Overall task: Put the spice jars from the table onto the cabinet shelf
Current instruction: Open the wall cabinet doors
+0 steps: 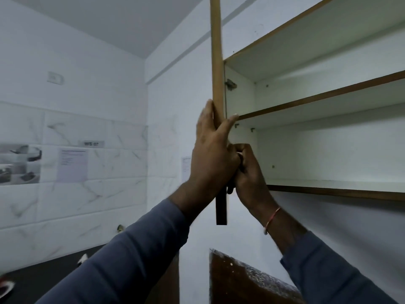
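Wood-edged wall cabinet (328, 150), white inside, stands open at upper right. Its cabinet door (217, 62) is seen edge-on, swung towards the camera. One cabinet shelf (317, 99) runs just right of the door. Left hand (210, 159) clasps the door: fingers (206, 115) straight on the outer face, thumb on the inner. Right hand (247, 172), fingers clenched, grips the door's inner side just below. Thread bracelet (272, 218) circles the right wrist.

Dim, bluish, soft light; wide-angle bending at edges; left wall posters perhaps motion-blurred.
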Demonstrator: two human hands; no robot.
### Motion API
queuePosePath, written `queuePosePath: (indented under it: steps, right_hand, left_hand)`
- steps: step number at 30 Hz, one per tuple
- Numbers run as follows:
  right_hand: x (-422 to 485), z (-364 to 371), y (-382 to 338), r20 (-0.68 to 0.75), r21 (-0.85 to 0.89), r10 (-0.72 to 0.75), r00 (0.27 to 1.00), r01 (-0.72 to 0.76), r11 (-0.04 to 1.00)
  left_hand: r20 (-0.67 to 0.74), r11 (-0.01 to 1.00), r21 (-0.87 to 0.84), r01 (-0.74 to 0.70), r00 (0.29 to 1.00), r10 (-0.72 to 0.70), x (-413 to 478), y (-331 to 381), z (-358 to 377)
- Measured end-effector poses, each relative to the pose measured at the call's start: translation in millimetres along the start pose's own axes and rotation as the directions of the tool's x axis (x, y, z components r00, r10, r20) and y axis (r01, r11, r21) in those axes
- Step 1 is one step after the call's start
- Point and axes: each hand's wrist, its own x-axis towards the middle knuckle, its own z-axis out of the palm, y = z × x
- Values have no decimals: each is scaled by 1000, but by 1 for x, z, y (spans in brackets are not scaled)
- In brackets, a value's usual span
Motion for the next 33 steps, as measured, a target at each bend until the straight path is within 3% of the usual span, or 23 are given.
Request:
queuePosePath:
  steps: [5, 9, 11, 14, 19, 23, 28, 33]
  right_hand:
    - [20, 39, 9, 80, -113, 70, 994, -61, 992]
    - [25, 74, 26, 40, -329, -38, 998, 50, 943]
    - [25, 88, 38, 48, -420, -25, 999, 43, 907]
    - [24, 108, 61, 168, -466, 30, 985, 53, 883]
    - [30, 139, 97, 331, -648, 170, 928, 92, 756]
    - [35, 167, 117, 466, -761, 243, 851, 245, 600]
    - [25, 177, 146, 516, -769, 182, 837, 359, 529]
    - [25, 176, 158, 528, -769, 190, 828, 371, 520]
  left_hand:
    - [-13, 908, 408, -96, 994, 111, 2, -33, -31]
    - [177, 688, 660, -302, 953, 248, -3, -70, -41]
    - [349, 624, 681, -383, 919, 183, -5, -89, -41]
    - [514, 606, 683, -407, 858, -4, -7, -125, -41]
    - [594, 579, 698, -422, 793, -139, -17, -189, -33]
    - [563, 624, 720, -303, 781, -270, -36, -247, -32]
    - [541, 547, 699, -460, 841, 17, -55, -288, -35]
    - [470, 578, 713, -397, 882, 26, -54, -292, -16]
